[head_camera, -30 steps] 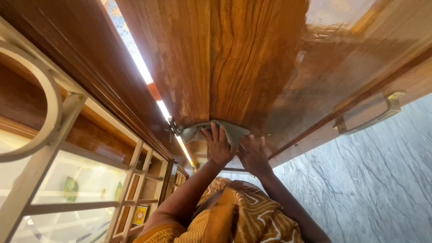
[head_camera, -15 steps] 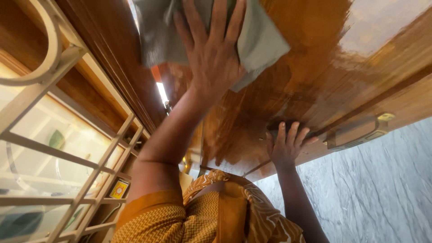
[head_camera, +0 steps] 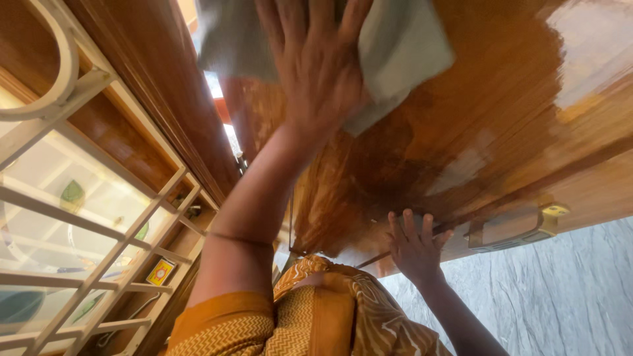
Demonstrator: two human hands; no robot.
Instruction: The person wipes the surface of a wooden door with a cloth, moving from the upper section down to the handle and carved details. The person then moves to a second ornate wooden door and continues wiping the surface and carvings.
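Wooden door (head_camera: 475, 86): broad bare glossy face right of the grey cloth (head_camera: 402, 53), open to pass. Lower right of it, a metal latch plate (head_camera: 514, 227) juts out. Left of door, a window grille (head_camera: 99, 217) blocks.

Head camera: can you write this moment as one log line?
left hand: flat on grey cloth | right hand: open on wooden door

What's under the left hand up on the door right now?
A grey cloth lies under the left hand, pressed flat on the wooden door. The wood beneath it is covered.
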